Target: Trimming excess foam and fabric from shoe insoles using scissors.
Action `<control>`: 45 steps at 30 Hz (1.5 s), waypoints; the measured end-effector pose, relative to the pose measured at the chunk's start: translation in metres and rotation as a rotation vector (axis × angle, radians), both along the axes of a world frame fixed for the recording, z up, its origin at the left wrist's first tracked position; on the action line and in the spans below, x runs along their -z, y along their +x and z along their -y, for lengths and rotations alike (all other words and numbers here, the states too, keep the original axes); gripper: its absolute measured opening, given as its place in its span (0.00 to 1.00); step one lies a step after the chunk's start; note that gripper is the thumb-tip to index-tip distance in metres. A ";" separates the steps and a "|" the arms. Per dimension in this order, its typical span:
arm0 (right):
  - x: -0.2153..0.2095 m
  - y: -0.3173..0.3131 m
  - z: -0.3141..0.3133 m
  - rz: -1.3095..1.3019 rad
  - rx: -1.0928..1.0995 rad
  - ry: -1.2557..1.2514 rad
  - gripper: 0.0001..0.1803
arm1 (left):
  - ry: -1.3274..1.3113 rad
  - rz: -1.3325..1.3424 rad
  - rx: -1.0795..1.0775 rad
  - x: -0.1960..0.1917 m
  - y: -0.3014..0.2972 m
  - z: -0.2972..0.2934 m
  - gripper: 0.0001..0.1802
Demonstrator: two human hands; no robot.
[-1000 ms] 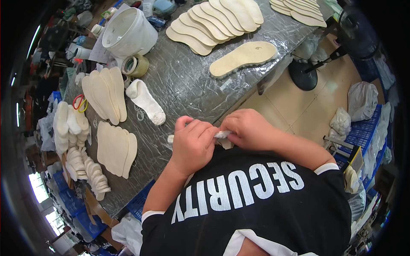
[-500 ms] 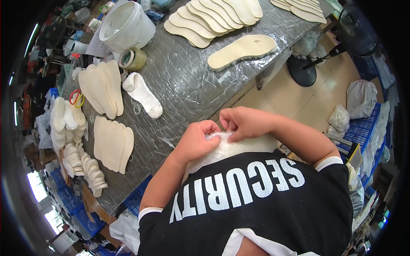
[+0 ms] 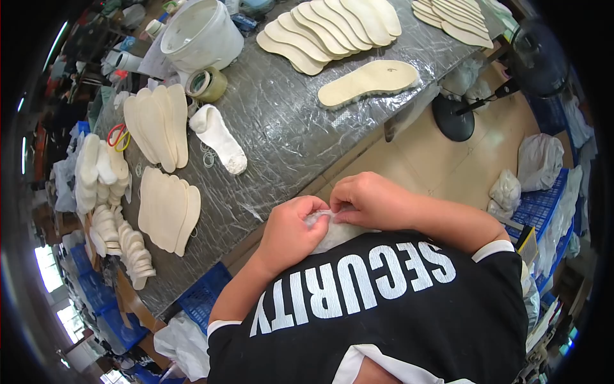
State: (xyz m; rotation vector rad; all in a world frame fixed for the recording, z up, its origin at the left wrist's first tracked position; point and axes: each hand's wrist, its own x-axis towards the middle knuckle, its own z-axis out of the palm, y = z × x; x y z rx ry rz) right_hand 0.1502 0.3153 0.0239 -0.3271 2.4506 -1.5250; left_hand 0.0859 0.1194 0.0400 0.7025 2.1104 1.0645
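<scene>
Left hand point(image 3: 293, 232): curling nearly closed — pinching white material point(image 3: 339, 238)
Right hand point(image 3: 368, 200): curling too — pinching the same material
Table point(image 3: 281, 121): bearing cream insoles point(image 3: 368, 84), a bucket point(image 3: 220, 51)

Site: workshop, apparently for making insoles. Evidence: counter point(image 3: 275, 121) under wrinkled plastic film point(image 3: 256, 157), carrying many like-shaped insoles point(image 3: 329, 35) in fanned rows; tape roll point(image 3: 217, 93) and white bucket point(image 3: 220, 54) nearby. Blue crates point(image 3: 536, 200) and plastic bags point(image 3: 540, 161) at the sides; fan point(image 3: 540, 57) above tiled floor point(image 3: 441, 163). Left background cluttered, too small to itemise.
</scene>
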 end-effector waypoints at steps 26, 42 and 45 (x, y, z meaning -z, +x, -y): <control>-0.006 -0.007 -0.009 0.183 -0.130 0.013 0.12 | -0.091 0.075 0.134 -0.010 -0.008 -0.012 0.11; -0.022 -0.003 -0.011 0.018 -0.065 0.062 0.07 | 0.140 -0.413 0.411 -0.021 -0.018 -0.009 0.03; -0.022 -0.006 -0.014 0.051 -0.074 0.019 0.06 | 0.140 -0.511 0.447 -0.021 -0.018 -0.010 0.04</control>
